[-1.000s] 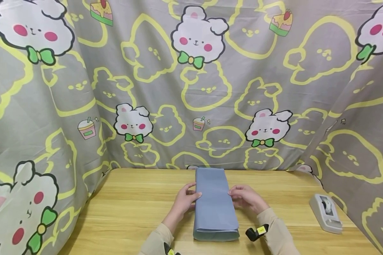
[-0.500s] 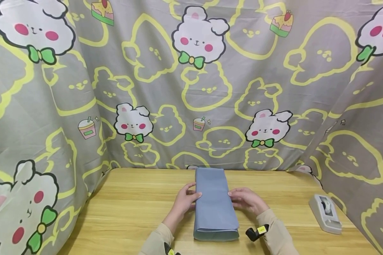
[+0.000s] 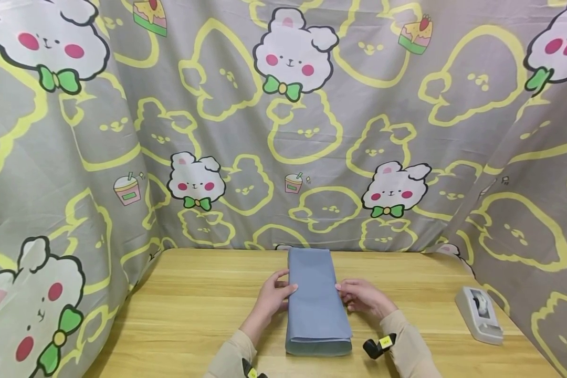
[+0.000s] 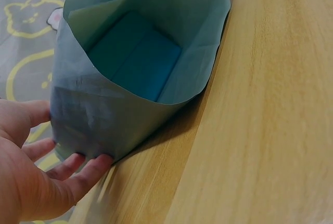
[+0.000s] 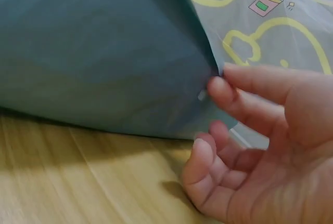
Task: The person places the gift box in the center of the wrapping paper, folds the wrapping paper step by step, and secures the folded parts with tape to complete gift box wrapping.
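The left hand (image 3: 271,295) grips one side of the blue paper (image 3: 315,304), thumb on top; the right hand (image 3: 366,297) pinches its opposite edge, lower fingers curled.

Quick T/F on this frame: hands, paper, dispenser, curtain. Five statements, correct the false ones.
1. The left hand and right hand both touch the blue paper. True.
2. The right hand lies flat on the table. False: it pinches the paper's right edge.
3. The tape dispenser is right of the paper, touched by neither hand. True.
4. The blue paper is spread as one flat sheet. False: it forms a hollow shape, open at the near end.
5. The curtain carries printed animal faces. True.
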{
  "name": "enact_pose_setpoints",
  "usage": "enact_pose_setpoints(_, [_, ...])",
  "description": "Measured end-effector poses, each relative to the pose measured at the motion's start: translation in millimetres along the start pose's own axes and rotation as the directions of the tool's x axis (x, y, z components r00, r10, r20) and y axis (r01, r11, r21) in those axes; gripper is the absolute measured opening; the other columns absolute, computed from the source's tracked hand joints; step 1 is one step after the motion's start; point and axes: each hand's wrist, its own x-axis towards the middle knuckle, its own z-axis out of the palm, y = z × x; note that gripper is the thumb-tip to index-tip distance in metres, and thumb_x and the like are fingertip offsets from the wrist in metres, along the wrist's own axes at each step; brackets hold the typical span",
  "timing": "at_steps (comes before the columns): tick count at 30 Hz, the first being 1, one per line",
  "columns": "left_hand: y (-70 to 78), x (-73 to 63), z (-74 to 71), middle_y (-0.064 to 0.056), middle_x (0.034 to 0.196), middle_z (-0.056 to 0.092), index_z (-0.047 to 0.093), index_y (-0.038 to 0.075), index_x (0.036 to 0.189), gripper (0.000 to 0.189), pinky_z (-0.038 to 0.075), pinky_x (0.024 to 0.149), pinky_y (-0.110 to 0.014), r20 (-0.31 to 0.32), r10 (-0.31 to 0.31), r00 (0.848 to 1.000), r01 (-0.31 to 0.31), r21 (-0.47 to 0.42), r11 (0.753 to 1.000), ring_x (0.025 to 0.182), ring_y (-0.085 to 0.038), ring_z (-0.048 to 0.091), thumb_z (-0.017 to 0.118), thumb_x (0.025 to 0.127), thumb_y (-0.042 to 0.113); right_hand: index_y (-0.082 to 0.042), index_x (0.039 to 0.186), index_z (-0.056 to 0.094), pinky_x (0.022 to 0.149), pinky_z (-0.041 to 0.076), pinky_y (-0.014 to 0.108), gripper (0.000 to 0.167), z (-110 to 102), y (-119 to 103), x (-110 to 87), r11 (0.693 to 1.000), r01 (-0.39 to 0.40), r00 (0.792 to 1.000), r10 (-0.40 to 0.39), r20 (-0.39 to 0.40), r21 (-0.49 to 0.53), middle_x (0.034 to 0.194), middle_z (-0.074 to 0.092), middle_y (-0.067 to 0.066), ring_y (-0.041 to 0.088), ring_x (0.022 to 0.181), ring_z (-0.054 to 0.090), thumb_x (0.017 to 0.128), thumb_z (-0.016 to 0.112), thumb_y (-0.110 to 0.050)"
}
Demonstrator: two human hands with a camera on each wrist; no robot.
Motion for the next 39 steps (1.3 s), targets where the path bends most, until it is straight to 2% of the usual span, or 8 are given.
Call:
enact_pose_setpoints(10, [-3.3, 3.8, 0.2, -0.020, 0.115, 0.056, 0.045, 0.007, 0.143, 0.060, 0.059, 0.070, -0.035, -0.002, 0.009, 1.000, -0.009, 0.010, 1.000, 0.086, -0.017, 0.063, 0.070, 0.089, 0.015, -0.012, 0.078, 0.052, 0.057, 0.046, 0.025, 0.026, 6.2, 1.3, 2.4, 0.995, 0.014, 1.000, -0.012, 0.018, -0.103, 0.071, 0.050, -0.002, 0.011, 0.064, 0.048, 0.097, 0.051, -0.030])
enact_pose_setpoints(15, [-0.2, 0.6, -0.8, -0.020, 0.118, 0.057, 0.045, 0.009, 0.144, 0.061, 0.059, 0.072, -0.036, 0.001, 0.003, 1.000, -0.003, 0.005, 1.000, 0.088, -0.018, 0.064, 0.071, 0.089, 0.019, -0.012, 0.082, 0.052, 0.058, 0.047, 0.025, 0.024, 5.9, -1.8, -0.1, 0.995, -0.008, 1.000, 0.009, 0.012, -0.096, 0.071, 0.049, -0.003, 0.009, 0.063, 0.048, 0.096, 0.052, -0.031])
enact_pose_setpoints(21, [3.7, 0.7, -5.8, -0.022, 0.124, 0.055, 0.042, 0.005, 0.144, 0.061, 0.059, 0.076, -0.040, 0.059, 0.002, 0.998, -0.003, 0.015, 1.000, 0.093, -0.021, 0.065, 0.068, 0.091, 0.022, -0.010, 0.090, 0.055, 0.059, 0.050, 0.026, 0.023, 1.3, -3.3, -2.3, 0.996, -0.004, 1.000, 0.004, -0.005, -0.087, 0.076, 0.054, -0.001, 0.009, 0.065, 0.053, 0.098, 0.055, -0.031])
enact_pose_setpoints(26, [11.1, -0.8, -14.3, -0.024, 0.131, 0.051, 0.046, 0.004, 0.141, 0.058, 0.057, 0.076, -0.042, 0.118, 0.016, 0.993, -0.023, 0.057, 0.998, 0.099, -0.024, 0.063, 0.068, 0.090, 0.019, -0.004, 0.097, 0.054, 0.061, 0.052, 0.027, 0.022, -0.9, -7.0, -8.0, 0.996, 0.032, 0.999, -0.034, -0.019, -0.089, 0.079, 0.056, 0.001, 0.010, 0.068, 0.055, 0.099, 0.055, -0.026])
enact_pose_setpoints(30, [18.3, -7.9, -22.9, -0.023, 0.136, 0.051, 0.050, 0.006, 0.138, 0.054, 0.056, 0.085, -0.045, 0.168, 0.057, 0.984, -0.082, 0.141, 0.987, 0.108, -0.028, 0.062, 0.068, 0.090, 0.021, -0.001, 0.104, 0.050, 0.065, 0.052, 0.028, 0.020, -1.3, -11.7, -16.3, 0.993, 0.074, 0.996, -0.078, -0.049, -0.090, 0.085, 0.056, 0.001, 0.011, 0.073, 0.056, 0.098, 0.055, -0.020])
enact_pose_setpoints(34, [26.2, -17.0, -29.5, -0.022, 0.136, 0.054, 0.052, 0.004, 0.137, 0.051, 0.053, 0.093, -0.045, 0.218, 0.136, 0.967, -0.181, 0.204, 0.962, 0.118, -0.035, 0.058, 0.068, 0.091, 0.019, 0.004, 0.115, 0.048, 0.076, 0.053, 0.034, 0.031, 1.3, -17.7, -26.8, 0.984, 0.123, 0.984, -0.138, -0.112, -0.129, 0.098, 0.056, 0.005, 0.016, 0.088, 0.057, 0.097, 0.057, -0.019])
enact_pose_setpoints(37, [29.5, -22.2, -32.0, -0.019, 0.136, 0.056, 0.054, 0.003, 0.135, 0.050, 0.051, 0.097, -0.046, 0.248, 0.202, 0.948, -0.264, 0.247, 0.932, 0.123, -0.038, 0.055, 0.069, 0.090, 0.019, 0.009, 0.125, 0.044, 0.085, 0.053, 0.039, 0.043, 5.6, -21.5, -35.2, 0.969, 0.160, 0.973, -0.187, -0.137, -0.187, 0.114, 0.056, 0.017, 0.023, 0.102, 0.058, 0.096, 0.058, -0.019])
enact_pose_setpoints(39, [30.0, -24.9, -32.4, -0.018, 0.137, 0.056, 0.056, 0.003, 0.134, 0.049, 0.047, 0.102, -0.048, 0.283, 0.242, 0.928, -0.316, 0.258, 0.913, 0.127, -0.039, 0.052, 0.069, 0.089, 0.019, 0.009, 0.130, 0.043, 0.089, 0.053, 0.039, 0.047, 9.4, -22.2, -39.6, 0.957, 0.183, 0.967, -0.216, -0.133, -0.226, 0.124, 0.054, 0.025, 0.027, 0.109, 0.058, 0.096, 0.060, -0.019])
